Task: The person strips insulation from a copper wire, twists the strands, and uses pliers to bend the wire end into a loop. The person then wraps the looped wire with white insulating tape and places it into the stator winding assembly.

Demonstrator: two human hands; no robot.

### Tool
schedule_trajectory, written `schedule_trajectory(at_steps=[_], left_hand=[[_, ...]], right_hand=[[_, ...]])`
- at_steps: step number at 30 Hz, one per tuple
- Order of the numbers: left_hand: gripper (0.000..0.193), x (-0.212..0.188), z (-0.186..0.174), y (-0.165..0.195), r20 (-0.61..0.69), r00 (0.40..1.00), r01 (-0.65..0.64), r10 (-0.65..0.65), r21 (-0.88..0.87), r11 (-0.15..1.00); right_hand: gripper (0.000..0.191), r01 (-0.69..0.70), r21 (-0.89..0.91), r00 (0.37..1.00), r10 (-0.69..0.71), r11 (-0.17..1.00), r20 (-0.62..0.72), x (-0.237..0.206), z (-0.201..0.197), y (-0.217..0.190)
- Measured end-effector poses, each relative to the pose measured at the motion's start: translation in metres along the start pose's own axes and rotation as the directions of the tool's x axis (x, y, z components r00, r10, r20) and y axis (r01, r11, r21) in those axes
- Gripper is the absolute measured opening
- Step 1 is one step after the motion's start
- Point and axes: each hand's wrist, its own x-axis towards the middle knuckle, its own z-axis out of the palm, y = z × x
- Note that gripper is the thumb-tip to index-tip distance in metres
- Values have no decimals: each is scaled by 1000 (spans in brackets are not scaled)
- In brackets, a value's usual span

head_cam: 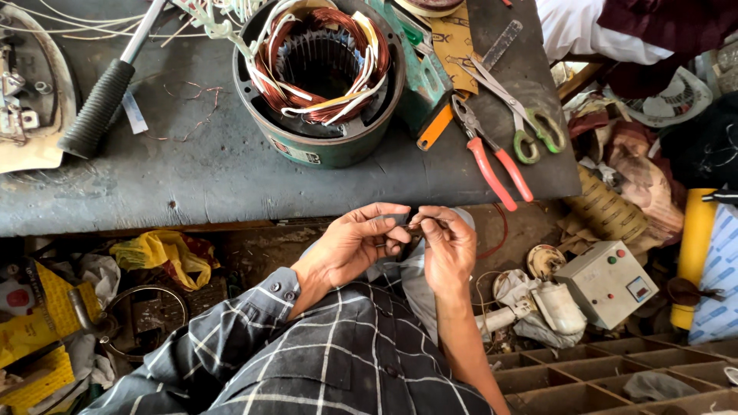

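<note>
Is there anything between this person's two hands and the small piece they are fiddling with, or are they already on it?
Nothing visible stands between. The left hand and right hand meet below the grey workbench edge, fingertips pinching a small dark piece, too small to identify.

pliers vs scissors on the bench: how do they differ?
The pliers have red-orange handles; the scissors have green loop handles. The pliers have short, stubby jaws; the scissors have long, thin blades. The pliers lie nearer the bench edge, handles toward the person; the scissors lie farther back, blades crossing above them. Both lie untouched on the bench's right end, away from the hands.
</note>
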Motion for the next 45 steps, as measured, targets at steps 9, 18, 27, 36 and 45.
schedule_trajectory(at_steps=[9,18,27,36,45], left_hand=[[31,-8,8,9,74,996,-39,40,-14,999],[30,-8,10,8,40,998,-39,40,-18,999],[33,-10,12,5,-8,988,-143,151,286,948],[30,-21,31,2,194,896,-229,399,973,41],[28,-17,33,5,380,831,-202,406,887,-416]], right_hand=[[20,-138,224,990,139,965,8,-3,-3,6],[17,-88,148,996,91,985,-15,-3,-3,5],[16,-79,49,996,81,996,-27,-1,3,-3],[10,-18,-289,998,33,957,46,5,17,-23],[10,11,-375,1000,-1,927,26,7,23,-28]])
